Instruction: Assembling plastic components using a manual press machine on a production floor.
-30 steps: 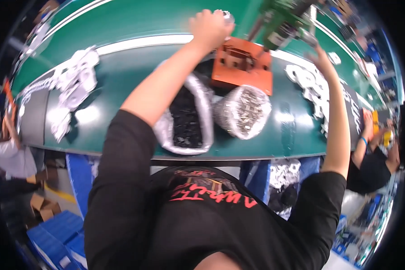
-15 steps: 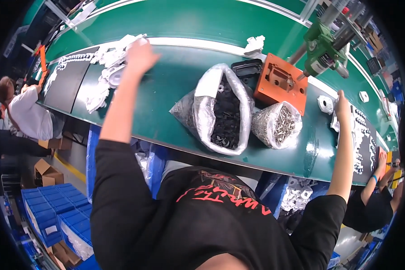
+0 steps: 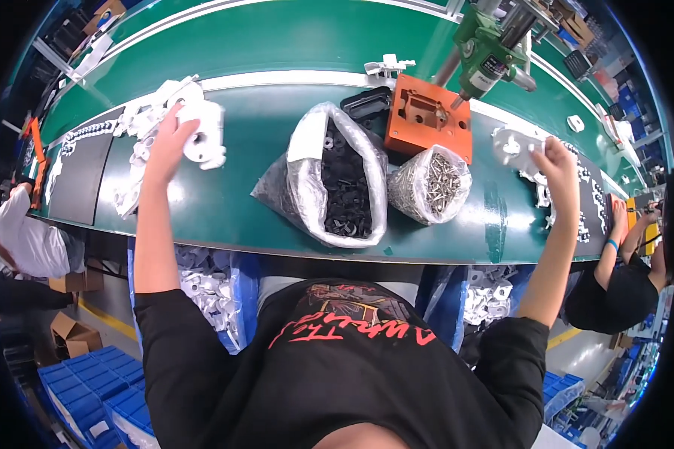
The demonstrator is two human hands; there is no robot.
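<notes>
My left hand (image 3: pixel 171 142) is closed on a white moulded plastic part (image 3: pixel 210 135) with round holes, raised over the bench beside a pile of white parts (image 3: pixel 138 153). Out to the right, my right hand (image 3: pixel 558 163) grips another white plastic part (image 3: pixel 518 147), flat and rounded, above a second group of white parts. Between the hands stands an open clear bag of black plastic pieces (image 3: pixel 346 183). Close by it is a smaller bag of metal screws (image 3: pixel 443 183). The orange fixture block (image 3: pixel 430 120) sits behind the bags, under a green press (image 3: pixel 487 56).
A black tray (image 3: pixel 367 105) lies left of the orange block, with a loose white part (image 3: pixel 389 66) behind it. Blue bins (image 3: pixel 246 299) of white parts stand below the bench edge. Co-workers sit at the far left (image 3: pixel 30 232) and far right (image 3: pixel 614 292).
My left hand has come back from the white pile with a part in it. The right hand has lifted a white part from the right-hand group. The view has shifted.
</notes>
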